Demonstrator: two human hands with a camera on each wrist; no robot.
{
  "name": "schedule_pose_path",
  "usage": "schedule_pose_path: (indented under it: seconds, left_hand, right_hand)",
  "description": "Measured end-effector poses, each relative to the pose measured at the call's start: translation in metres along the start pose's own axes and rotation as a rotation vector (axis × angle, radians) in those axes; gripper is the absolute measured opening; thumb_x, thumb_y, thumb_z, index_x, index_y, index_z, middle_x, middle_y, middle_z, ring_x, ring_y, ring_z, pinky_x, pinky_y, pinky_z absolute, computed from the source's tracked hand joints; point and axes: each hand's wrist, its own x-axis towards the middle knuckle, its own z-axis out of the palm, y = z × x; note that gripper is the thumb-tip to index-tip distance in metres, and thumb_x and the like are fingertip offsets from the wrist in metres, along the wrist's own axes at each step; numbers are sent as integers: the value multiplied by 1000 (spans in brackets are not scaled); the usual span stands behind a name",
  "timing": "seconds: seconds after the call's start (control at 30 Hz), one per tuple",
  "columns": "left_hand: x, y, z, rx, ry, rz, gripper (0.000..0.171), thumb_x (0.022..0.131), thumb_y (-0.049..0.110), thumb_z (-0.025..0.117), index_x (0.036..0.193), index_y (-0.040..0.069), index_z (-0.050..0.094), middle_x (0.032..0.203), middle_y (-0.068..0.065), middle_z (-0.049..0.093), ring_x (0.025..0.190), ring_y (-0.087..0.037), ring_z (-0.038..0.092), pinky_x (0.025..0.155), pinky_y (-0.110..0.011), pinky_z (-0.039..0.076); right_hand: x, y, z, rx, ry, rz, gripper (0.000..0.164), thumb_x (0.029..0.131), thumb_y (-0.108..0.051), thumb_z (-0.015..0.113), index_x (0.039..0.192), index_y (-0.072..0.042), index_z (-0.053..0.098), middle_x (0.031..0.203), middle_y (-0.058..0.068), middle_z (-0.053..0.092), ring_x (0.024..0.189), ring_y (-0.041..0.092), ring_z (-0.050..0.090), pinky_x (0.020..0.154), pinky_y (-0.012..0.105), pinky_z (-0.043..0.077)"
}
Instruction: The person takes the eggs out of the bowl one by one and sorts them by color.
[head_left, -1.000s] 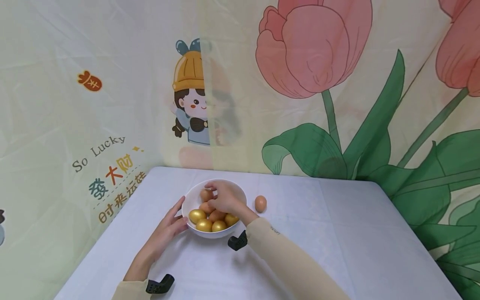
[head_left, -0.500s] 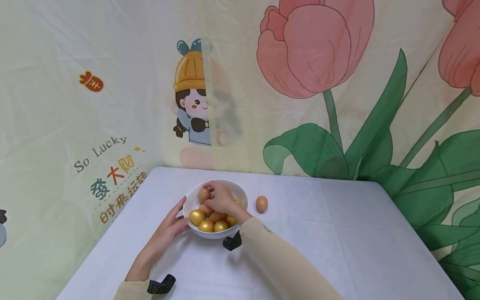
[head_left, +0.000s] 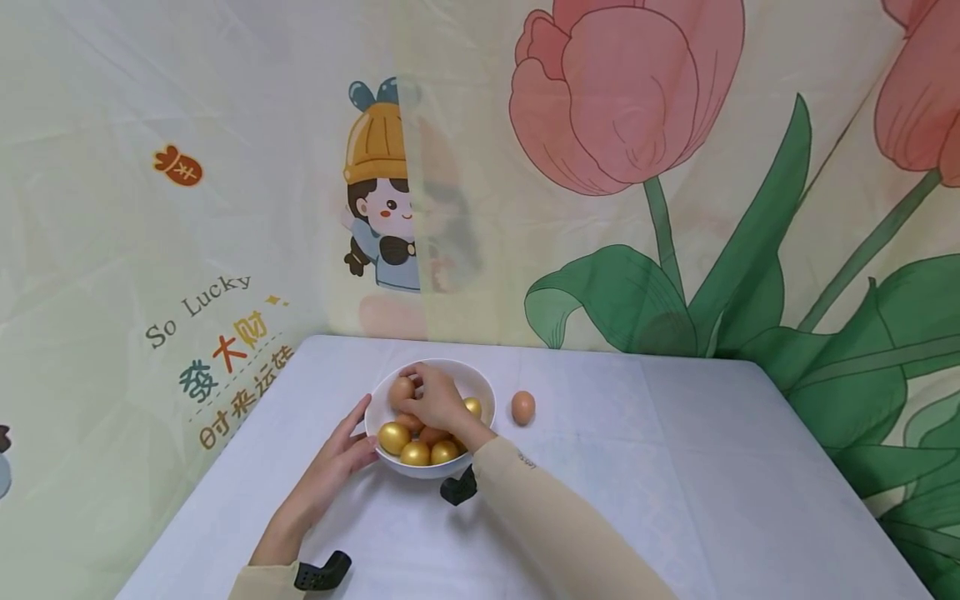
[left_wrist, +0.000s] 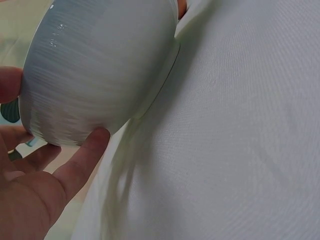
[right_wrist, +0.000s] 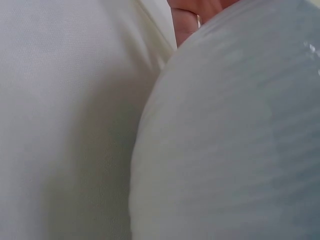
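A white bowl (head_left: 468, 379) stands on the table with several gold eggs (head_left: 393, 437) and brown eggs (head_left: 433, 436) in it. Over its far left part, my right hand (head_left: 437, 402) pinches a brown egg (head_left: 401, 392) between thumb and fingers. My left hand (head_left: 337, 458) rests against the bowl's left side, thumb and fingers spread. In the left wrist view, fingers (left_wrist: 82, 162) touch the bowl's outer wall (left_wrist: 105, 60). The right wrist view shows mostly the outer wall (right_wrist: 225, 135); the right hand's work is hidden there.
Another brown egg (head_left: 522, 407) lies on the white tablecloth (head_left: 637, 467) to the right of the bowl. Behind the table hangs a backdrop (head_left: 480, 250) with printed tulips and a cartoon figure.
My right hand has moved a little left inside the bowl, carrying the brown egg toward the left wall. A gold egg at the bowl's right has come into sight. The left hand stays put.
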Motion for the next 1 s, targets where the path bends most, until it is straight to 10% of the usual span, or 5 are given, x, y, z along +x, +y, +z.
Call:
schedule_pose_path:
  seconds: [1.0]
  left_hand:
    - [1, 2, 1, 34, 5, -8, 71, 112, 25, 50, 173, 28, 13, 179, -9, 5, 152, -44, 39, 118, -49, 49]
  right_hand:
    - [-58, 16, -104, 213, -44, 60, 55, 95, -38, 80, 145, -23, 62, 131, -2, 68, 112, 23, 68, 95, 37, 62]
